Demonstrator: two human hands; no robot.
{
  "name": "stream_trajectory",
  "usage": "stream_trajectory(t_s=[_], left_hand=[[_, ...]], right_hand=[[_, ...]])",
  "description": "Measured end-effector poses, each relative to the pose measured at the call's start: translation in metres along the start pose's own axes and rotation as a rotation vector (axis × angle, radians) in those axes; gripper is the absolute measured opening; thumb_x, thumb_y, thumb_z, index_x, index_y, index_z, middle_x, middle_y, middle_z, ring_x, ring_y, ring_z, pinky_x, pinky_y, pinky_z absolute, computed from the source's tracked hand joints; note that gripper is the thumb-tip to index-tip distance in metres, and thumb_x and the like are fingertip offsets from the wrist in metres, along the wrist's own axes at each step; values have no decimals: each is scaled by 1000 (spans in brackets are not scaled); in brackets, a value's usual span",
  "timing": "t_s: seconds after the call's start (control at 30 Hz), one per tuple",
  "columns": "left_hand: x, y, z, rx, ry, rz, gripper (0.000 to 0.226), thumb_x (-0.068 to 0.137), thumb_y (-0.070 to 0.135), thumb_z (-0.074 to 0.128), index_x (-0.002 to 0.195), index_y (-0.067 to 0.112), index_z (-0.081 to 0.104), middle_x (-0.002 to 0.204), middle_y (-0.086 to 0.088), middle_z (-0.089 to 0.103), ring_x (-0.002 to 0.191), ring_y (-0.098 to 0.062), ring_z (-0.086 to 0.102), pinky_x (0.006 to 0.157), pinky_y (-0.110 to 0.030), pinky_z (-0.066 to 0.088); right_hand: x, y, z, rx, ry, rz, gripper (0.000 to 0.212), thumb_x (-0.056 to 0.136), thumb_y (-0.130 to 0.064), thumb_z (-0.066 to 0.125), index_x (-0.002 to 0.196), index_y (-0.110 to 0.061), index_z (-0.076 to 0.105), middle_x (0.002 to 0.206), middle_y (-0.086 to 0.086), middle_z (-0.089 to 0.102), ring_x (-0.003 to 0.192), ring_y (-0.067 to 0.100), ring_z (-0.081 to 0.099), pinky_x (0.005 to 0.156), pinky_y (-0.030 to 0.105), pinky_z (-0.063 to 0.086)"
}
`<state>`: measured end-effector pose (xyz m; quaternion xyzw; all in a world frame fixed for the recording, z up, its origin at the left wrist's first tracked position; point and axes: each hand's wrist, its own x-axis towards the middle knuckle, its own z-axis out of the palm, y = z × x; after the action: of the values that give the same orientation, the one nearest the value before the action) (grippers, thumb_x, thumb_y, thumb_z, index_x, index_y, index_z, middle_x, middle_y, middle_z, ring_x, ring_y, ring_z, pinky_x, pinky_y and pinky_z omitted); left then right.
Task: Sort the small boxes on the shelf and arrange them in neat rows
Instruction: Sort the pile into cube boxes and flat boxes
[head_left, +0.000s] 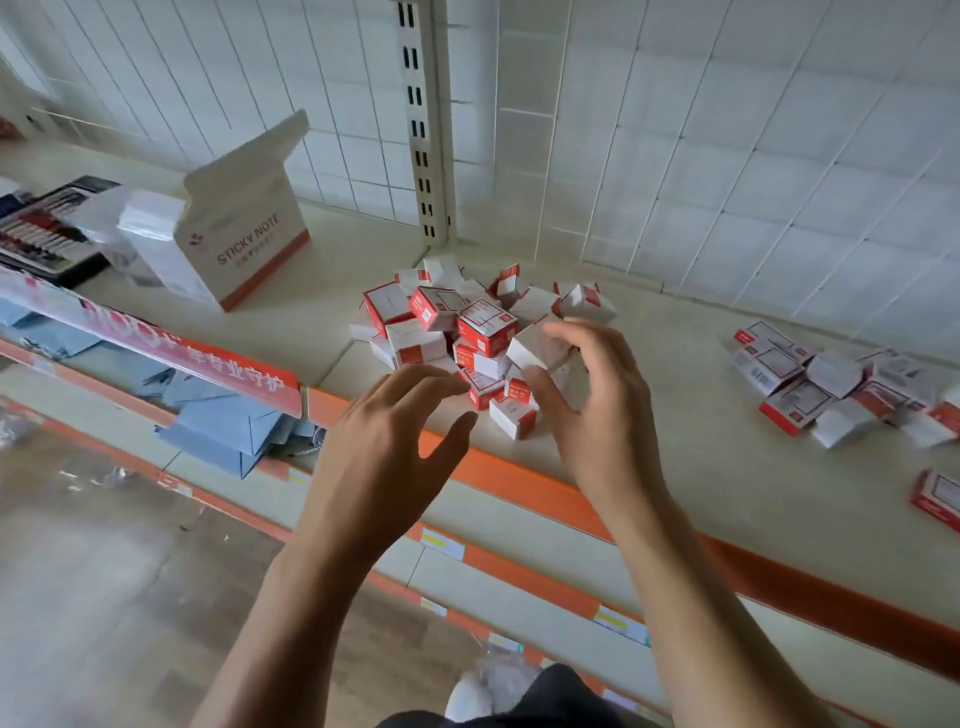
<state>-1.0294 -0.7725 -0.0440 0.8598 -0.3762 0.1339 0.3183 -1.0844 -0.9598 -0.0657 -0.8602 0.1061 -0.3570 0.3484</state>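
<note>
On the cream metal shelf (675, 447), mid-span, heap of small red-and-white cardboard boxes (467, 332), faces pointing every way; one white-faced small box (537, 349) tilted above the heap, long axis unclear; right hand (597, 405) pinches it, fingers curled over, thumb beneath; left hand (384, 447) spread loosely at the heap's near edge, contact uncertain; second loose pile of red-and-white boxes (831, 384) well apart, rightward.

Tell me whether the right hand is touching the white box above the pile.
Touching. The head view shows the right hand pinching the white box between thumb and fingers, no gap.
</note>
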Motion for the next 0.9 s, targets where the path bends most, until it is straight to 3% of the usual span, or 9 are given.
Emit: stream_trajectory(t_s=[0.07,0.2,0.3,0.53,0.8,0.9], left_hand=[[1,-5,0,10,11,-8,19,89,29,67,107,21,68,112,9,65,97,-13,64,70,-30,54],[9,-11,1,3,26,-21,17,88,25,69,104,21,68,110,9,65,95,-11,63,69,-28,53],[16,-16,1,17,46,-27,21,89,30,64,106,19,69,110,8,65,97,-12,63,72,-33,54],[29,-30,11,49,104,-76,23,90,28,60,108,15,68,113,2,63,102,-19,62,78,-42,52],[71,-61,17,66,86,-30,20,89,20,63,107,15,68,112,-1,62,98,-23,61,75,-42,53],[95,-73,22,39,22,2,27,93,28,55,114,15,66,116,-3,59,99,-25,60,80,-43,53]], right_hand=[[7,6,12,-24,-28,56,32,91,-22,69,121,-13,62,119,-1,58,99,0,50,85,8,38],[16,19,28,-45,-89,129,32,95,-29,57,124,-16,59,124,0,54,111,12,51,95,35,44],[22,20,31,-109,-101,100,38,92,-40,56,124,-20,59,130,2,53,119,23,48,99,46,44],[45,13,41,-128,-73,-79,46,92,-42,57,128,-13,60,130,7,55,125,26,51,101,43,45],[61,4,54,-205,-93,-7,45,93,-40,44,128,-16,60,131,2,58,122,23,53,99,43,45],[65,1,60,-304,-43,40,38,93,-34,46,123,-17,63,126,0,62,116,24,58,95,43,48]])
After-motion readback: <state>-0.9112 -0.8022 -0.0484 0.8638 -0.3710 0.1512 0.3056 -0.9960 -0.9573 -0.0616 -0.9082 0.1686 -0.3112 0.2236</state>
